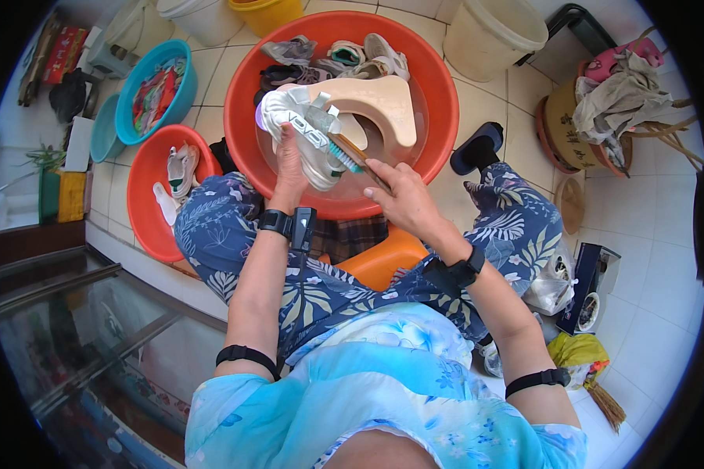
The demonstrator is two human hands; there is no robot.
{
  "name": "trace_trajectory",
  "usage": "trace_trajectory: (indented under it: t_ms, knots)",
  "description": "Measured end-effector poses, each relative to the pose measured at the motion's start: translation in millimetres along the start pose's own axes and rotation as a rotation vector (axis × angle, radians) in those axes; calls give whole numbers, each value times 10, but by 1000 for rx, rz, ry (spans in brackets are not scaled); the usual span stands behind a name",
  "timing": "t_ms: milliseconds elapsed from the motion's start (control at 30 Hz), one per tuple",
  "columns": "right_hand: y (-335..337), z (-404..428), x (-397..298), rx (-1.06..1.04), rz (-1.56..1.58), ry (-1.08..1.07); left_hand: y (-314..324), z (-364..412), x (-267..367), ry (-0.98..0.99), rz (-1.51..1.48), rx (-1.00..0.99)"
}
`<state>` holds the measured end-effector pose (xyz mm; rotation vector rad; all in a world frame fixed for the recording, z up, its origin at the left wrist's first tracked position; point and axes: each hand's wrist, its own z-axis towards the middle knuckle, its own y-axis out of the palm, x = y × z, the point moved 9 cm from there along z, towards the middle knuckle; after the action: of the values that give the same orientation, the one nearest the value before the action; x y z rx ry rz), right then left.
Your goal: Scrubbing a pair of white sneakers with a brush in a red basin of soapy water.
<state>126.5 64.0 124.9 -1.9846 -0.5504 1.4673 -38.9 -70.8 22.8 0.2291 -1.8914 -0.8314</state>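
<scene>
My left hand holds a white sneaker tilted over a large red plastic basin, its thumb along the shoe's side. In my right hand is a wooden-handled scrub brush. Its white and teal bristles lie against the shoe near the opening. Behind the sneaker a beige plastic stool lies on its side in the basin. Several other shoes rest at the basin's far side, with some water at the bottom.
A smaller red basin at left holds a shoe and an insole. Behind it, a blue basin contains colourful cloth. White buckets stand beyond. A planter is at right; an orange stool sits beneath me.
</scene>
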Motion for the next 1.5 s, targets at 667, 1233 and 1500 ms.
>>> trace_trajectory:
  t_ms: [667, 1233, 1500]
  knots:
    - [-402, 204, 1628, 420, 178, 482, 1105, 1185, -662, 33, 330, -73]
    - [-267, 640, 1742, 348, 208, 507, 1075, 1681, -1255, 216, 876, 127]
    - [-127, 744, 1651, 180, -109, 566, 872, 1942, -1627, -94, 1017, -242]
